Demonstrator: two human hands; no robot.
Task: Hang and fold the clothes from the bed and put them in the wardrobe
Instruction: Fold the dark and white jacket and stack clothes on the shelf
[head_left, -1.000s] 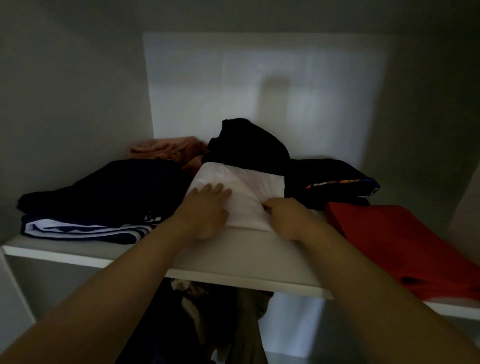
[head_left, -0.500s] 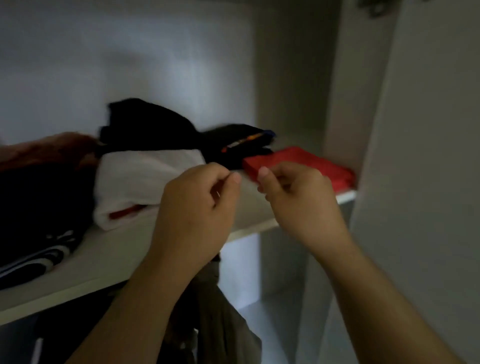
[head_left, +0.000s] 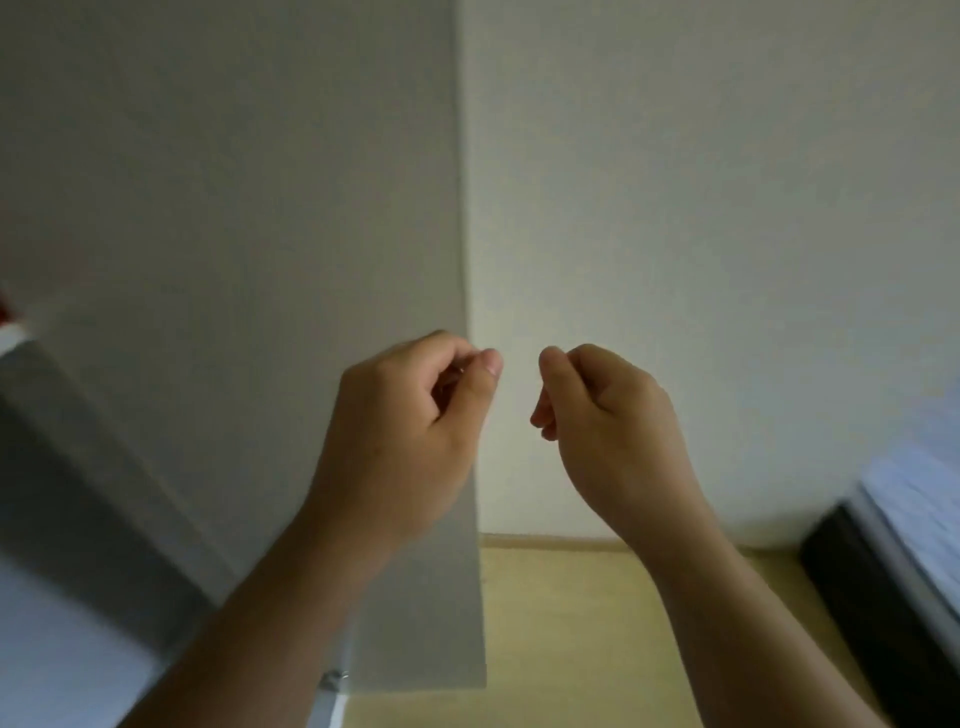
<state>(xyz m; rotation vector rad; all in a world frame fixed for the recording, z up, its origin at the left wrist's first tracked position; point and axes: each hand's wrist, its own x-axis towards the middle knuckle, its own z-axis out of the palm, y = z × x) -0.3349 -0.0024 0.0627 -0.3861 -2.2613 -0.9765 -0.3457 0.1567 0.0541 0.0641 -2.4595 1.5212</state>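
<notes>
- Grip: left hand (head_left: 405, 431) & right hand (head_left: 613, 431) curled, empty.
- No clothes in view; bed (head_left: 919, 509) at right edge.
- Prob. soft, light, floppy; pinch at shoulders w/ both hands.

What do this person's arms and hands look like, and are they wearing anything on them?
The left hand and the right hand are bare, with no gloves. The left forearm and the right forearm are uncovered down to the picture's lower edge: no sleeve, watch or bracelet shows. The left thumbnail looks short and unpainted.
</notes>
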